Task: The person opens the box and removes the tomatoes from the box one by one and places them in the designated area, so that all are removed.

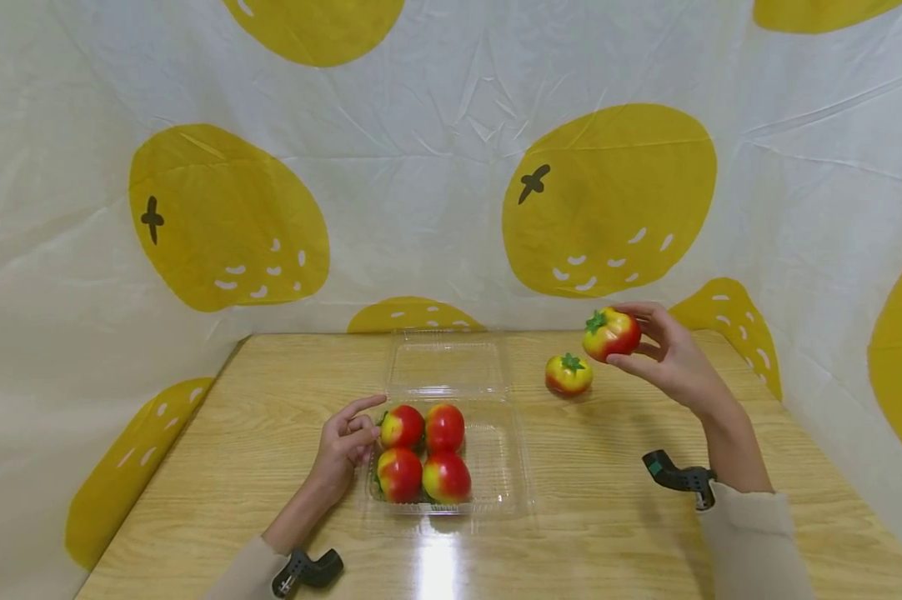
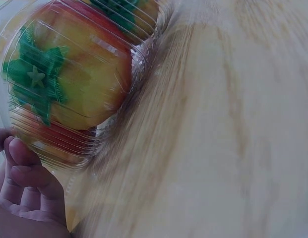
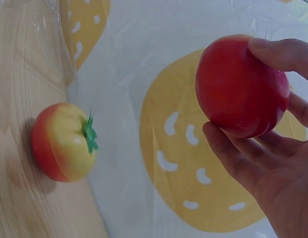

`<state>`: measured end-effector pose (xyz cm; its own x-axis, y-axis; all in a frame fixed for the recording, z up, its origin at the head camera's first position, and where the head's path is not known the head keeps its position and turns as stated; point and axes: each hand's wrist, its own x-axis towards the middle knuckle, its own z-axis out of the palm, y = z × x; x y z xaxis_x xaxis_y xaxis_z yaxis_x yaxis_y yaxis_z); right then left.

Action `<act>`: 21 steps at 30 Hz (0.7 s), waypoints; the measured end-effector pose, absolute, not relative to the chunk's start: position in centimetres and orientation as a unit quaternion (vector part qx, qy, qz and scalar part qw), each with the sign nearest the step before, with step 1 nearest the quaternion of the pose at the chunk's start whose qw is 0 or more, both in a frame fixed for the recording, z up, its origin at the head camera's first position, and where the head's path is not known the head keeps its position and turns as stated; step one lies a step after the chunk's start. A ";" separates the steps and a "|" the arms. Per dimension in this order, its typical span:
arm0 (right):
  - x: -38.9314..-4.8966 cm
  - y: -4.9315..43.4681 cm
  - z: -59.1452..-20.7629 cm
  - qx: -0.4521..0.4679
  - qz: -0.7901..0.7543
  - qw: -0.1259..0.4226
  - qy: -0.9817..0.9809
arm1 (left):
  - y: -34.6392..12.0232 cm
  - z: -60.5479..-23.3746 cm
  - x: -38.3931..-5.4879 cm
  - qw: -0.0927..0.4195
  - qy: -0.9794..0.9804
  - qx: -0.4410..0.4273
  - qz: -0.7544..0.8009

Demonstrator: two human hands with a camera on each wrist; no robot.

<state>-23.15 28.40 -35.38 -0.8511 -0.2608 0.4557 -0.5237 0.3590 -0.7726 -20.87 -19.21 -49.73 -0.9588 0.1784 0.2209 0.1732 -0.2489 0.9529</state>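
Observation:
My right hand (image 1: 672, 358) holds a red and yellow toy tomato (image 1: 611, 335) up off the table, thumb and fingers round its sides. In the right wrist view the held tomato (image 3: 240, 87) shows its red underside. Below and left of it, another tomato (image 1: 568, 375) stands on the table, green leaves up. A clear plastic clamshell box (image 1: 499, 454) lies with its lid folded back. Several tomatoes (image 1: 447, 478) lie on their sides in its left part. My left hand (image 1: 344, 442) pinches the box's left rim, beside a tomato (image 2: 89, 74) seen through the ribbed wall.
The transparent lid (image 1: 447, 367) lies toward the back of the wooden table (image 1: 271, 433). Behind the table hangs a white curtain (image 1: 421, 208) with large yellow fruit prints. Each wrist wears a black camera mount (image 1: 679, 475).

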 end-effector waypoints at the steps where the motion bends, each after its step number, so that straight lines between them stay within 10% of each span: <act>1: -23.2 28.5 -35.4 0.240 0.514 0.129 -0.813 | -19.2 -49.7 -20.9 0.002 0.614 0.142 0.777; 21: -24.5 30.8 -37.1 0.230 0.555 0.109 -0.792 | -19.3 -49.6 -20.9 0.012 0.607 0.149 0.780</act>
<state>-24.48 30.80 -37.13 -0.8702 -0.2443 0.4279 -0.4856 0.2774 -0.8290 -20.95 -19.33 -49.58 -0.9552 0.2003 0.2181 0.1623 -0.2620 0.9513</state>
